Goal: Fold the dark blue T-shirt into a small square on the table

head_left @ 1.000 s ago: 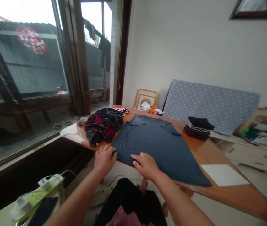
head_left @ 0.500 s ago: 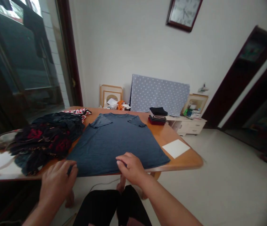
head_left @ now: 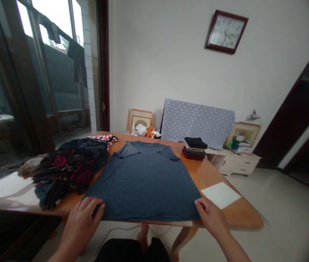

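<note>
Two hem corners of the blue-grey T-shirt (head_left: pixel 143 185) were occupied at this stage, one by each hand. The garment lay spread flat on the wooden table (head_left: pixel 241 214), collar toward the far side, short sleeves flat, hem along the near edge. No fold was visible across its body.

The left hand (head_left: pixel 80 227) was at the hem's left corner, its fingers (head_left: pixel 97 207) curved over the cloth. The right hand (head_left: pixel 211 217) was at the right corner, its fingers (head_left: pixel 200 205) partly spread at the hem edge. Contact with the cloth was evident on both sides, but whether either hand had pinched the fabric could not be determined.

To the left of the shirt, the dark floral clothing pile (head_left: pixel 69 167) lay in an unfolded heap. To the right, the folded garment stack (head_left: pixel 194 148) sat squared near the far edge, and the white sheet (head_left: pixel 220 194) lay just beyond the right hand.

Compared with the frame half a second earlier, the right hand had moved from mid-hem out to the corner, and the two hands stood farther apart.
</note>
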Tool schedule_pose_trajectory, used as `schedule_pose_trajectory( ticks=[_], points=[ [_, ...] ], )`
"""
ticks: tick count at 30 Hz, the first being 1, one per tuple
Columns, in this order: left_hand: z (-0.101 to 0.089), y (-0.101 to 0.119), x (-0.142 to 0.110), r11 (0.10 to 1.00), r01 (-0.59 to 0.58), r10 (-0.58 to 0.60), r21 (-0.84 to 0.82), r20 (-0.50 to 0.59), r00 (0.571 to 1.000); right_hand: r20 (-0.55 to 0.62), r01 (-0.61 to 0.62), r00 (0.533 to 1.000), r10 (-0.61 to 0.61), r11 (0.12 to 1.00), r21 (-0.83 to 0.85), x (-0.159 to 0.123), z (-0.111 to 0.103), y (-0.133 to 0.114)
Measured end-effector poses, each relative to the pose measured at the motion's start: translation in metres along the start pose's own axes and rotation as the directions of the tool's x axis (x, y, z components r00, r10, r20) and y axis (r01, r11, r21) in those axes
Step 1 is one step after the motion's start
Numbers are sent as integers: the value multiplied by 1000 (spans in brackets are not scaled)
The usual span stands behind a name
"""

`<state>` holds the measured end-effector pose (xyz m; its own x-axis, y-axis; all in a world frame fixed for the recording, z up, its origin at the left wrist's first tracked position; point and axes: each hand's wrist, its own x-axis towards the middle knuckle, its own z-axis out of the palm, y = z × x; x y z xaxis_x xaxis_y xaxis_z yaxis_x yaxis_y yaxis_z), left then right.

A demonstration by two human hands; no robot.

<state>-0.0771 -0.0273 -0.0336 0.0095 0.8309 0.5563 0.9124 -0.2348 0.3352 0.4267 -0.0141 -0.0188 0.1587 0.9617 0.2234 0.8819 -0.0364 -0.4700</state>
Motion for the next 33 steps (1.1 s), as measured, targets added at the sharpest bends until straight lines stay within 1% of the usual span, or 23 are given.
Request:
schedule_pose_trajectory(
  ticks=[3,5,10,14,17,19,22,23,25,28,30,33],
  points=[
    [0,-4,3,999,21,-20,-30,29,999,-22,-3,1000,4,999,46,6,-2,2],
    [-2,-5,5,998,31,-29,-48,45,999,-26,-1,1000,2,999,44,10,-1,5],
    [-5,-1,8,998,46,-45,-34,34,998,33,-38,999,39,999,-23,16,11,20],
    [-7,2,9,997,70,-68,-39,37,997,56,-24,998,22,999,28,18,16,28],
    [-10,0,12,993,92,-85,-69,101,991,117,1,993,-9,998,67,22,16,34],
    [-15,-1,17,991,108,-94,-74,173,980,178,26,983,-41,996,85,27,14,37],
    [-26,5,34,988,140,-112,-69,316,942,273,77,956,-106,990,116,41,7,36],
    [-30,9,43,986,149,-113,-76,355,928,288,95,949,-129,987,130,48,3,33],
    [-37,16,67,982,155,-101,-109,387,917,289,131,941,-175,977,165,67,-4,22],
    [-37,20,120,979,129,-64,-157,365,929,270,155,938,-219,959,237,108,-11,-3],
    [-28,16,164,981,105,-45,-166,329,943,261,139,941,-214,950,280,143,-9,-21],
    [0,2,235,979,86,-26,-183,309,951,234,118,951,-204,935,333,204,4,-40]
  ],
)
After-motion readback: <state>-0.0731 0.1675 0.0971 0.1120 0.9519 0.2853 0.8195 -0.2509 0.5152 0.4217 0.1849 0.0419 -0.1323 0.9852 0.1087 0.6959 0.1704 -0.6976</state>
